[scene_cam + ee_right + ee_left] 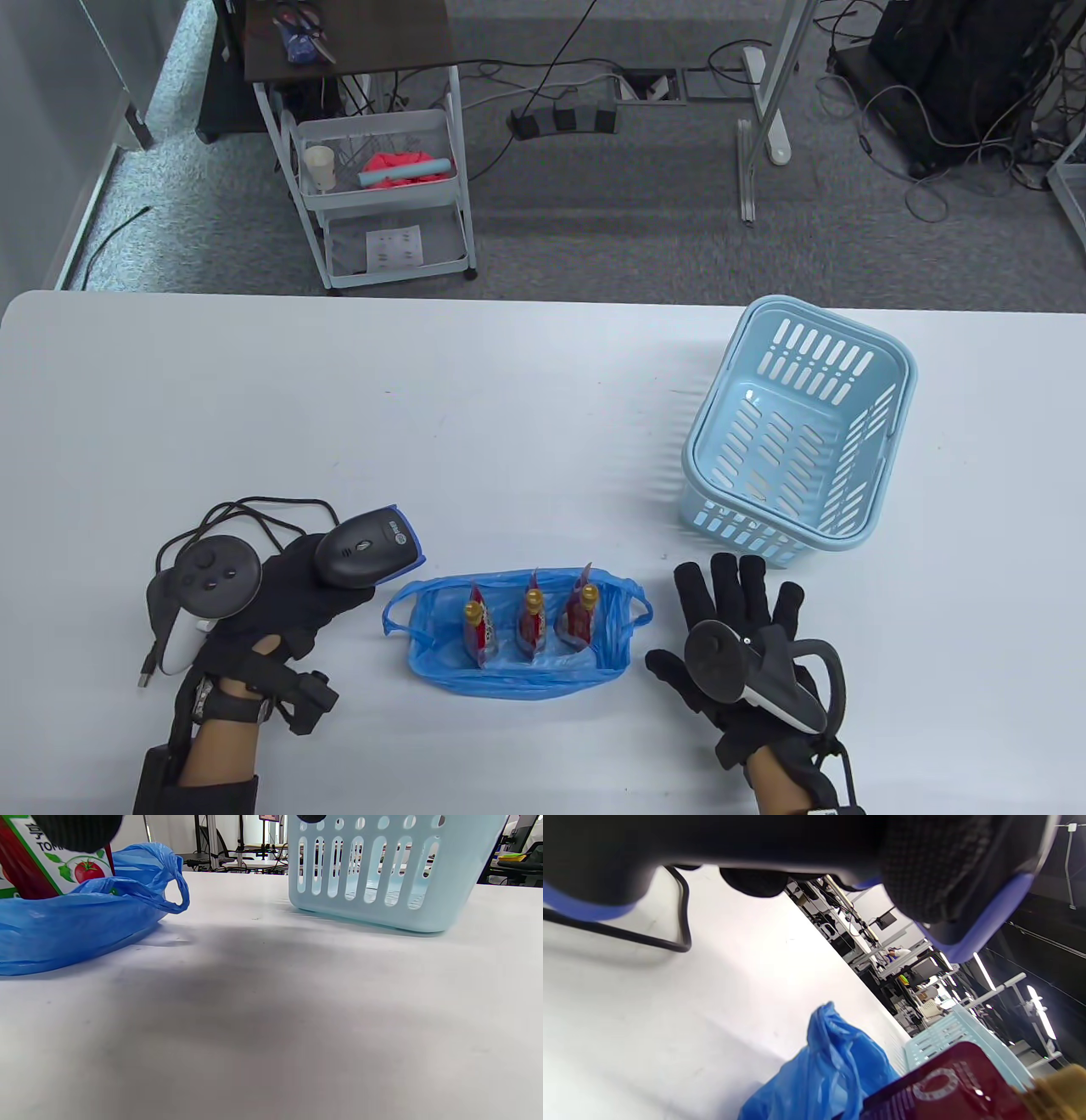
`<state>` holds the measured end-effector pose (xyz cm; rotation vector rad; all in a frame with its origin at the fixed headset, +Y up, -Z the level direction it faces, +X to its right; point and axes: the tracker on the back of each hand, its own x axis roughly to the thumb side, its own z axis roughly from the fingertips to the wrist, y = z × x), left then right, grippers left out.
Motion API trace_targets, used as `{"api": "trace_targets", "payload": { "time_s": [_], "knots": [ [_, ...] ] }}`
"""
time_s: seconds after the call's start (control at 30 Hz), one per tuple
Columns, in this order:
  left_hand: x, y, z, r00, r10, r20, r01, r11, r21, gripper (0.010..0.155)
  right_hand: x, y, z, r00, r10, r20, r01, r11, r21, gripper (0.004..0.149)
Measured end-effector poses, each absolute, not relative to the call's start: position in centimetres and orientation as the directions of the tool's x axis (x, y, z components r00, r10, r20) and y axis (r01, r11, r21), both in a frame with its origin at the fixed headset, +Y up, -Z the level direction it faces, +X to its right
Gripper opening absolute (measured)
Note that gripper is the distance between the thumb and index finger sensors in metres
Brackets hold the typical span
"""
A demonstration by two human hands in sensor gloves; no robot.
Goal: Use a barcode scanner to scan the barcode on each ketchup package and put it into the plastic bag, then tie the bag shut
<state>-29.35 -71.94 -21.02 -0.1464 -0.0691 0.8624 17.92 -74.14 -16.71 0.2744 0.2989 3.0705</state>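
- Nearest to us, at about 8 o'clock on the tabletop [526, 390], we see the left hand [280, 607] with its fingers curled round the barcode scanner [366, 548]; the scanner's blue-edged head points toward 2 o'clock, and its black cable [254, 518] loops on the tabletop behind the hand.
- At about 4 o'clock, the right hand [747, 628] lies with its fingers straight and spread, holding nothing, just right of the bag.
- Between the two hands, at 6 o'clock, we see the blue plastic bag [509, 662] lying open, its handles [394, 615] sticking out at either end.
- Three ketchup packages stand upright in a row inside the bag: the left package [478, 628], the middle package [532, 621] and the right package [582, 613], each with a gold cap on top.
- In the right wrist view we can read a tomato picture on the label of the package nearest that hand.
- Farther off, at about 2 o'clock, the light blue basket [797, 433] sits tilted on the tabletop, its opening turned toward us; it is apart from the right hand's fingertips.
- Beyond the tabletop's far edge, at 11 o'clock, a white wire cart [382, 195] stands on the floor.
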Motion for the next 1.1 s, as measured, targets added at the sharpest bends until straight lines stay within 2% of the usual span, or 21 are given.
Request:
{"api": "trace_targets", "payload": {
  "time_s": [0.23, 0.5, 0.7, 0.93, 1.1],
  "knots": [
    [-29.5, -71.4, -22.7, 0.751, 0.646, -0.135, -0.660, 0.740, -0.131, 0.062, 18.1, -74.1, -16.7, -0.985, 0.073, 0.158, -0.041, -0.979, 0.197, 0.094],
    [-29.8, -72.4, -25.3, 0.832, 0.469, -0.297, -0.540, 0.806, -0.241, 0.067, 18.5, -74.1, -16.8, -0.987, 0.086, 0.138, -0.058, -0.978, 0.200, 0.093],
    [-30.7, -74.4, -26.4, 0.790, 0.448, -0.419, -0.588, 0.747, -0.309, 0.071, 18.8, -74.1, -16.9, -0.988, 0.095, 0.125, -0.067, -0.976, 0.208, 0.093],
    [-31.7, -75.5, -26.6, 0.756, 0.446, -0.479, -0.621, 0.719, -0.312, 0.072, 19.1, -74.1, -16.9, -0.988, 0.104, 0.115, -0.079, -0.976, 0.204, 0.093],
    [-32.1, -75.5, -26.7, 0.795, 0.353, -0.492, -0.549, 0.764, -0.339, 0.077, 19.3, -74.2, -17.1, -0.989, 0.114, 0.096, -0.092, -0.973, 0.210, 0.093]
  ]
}}
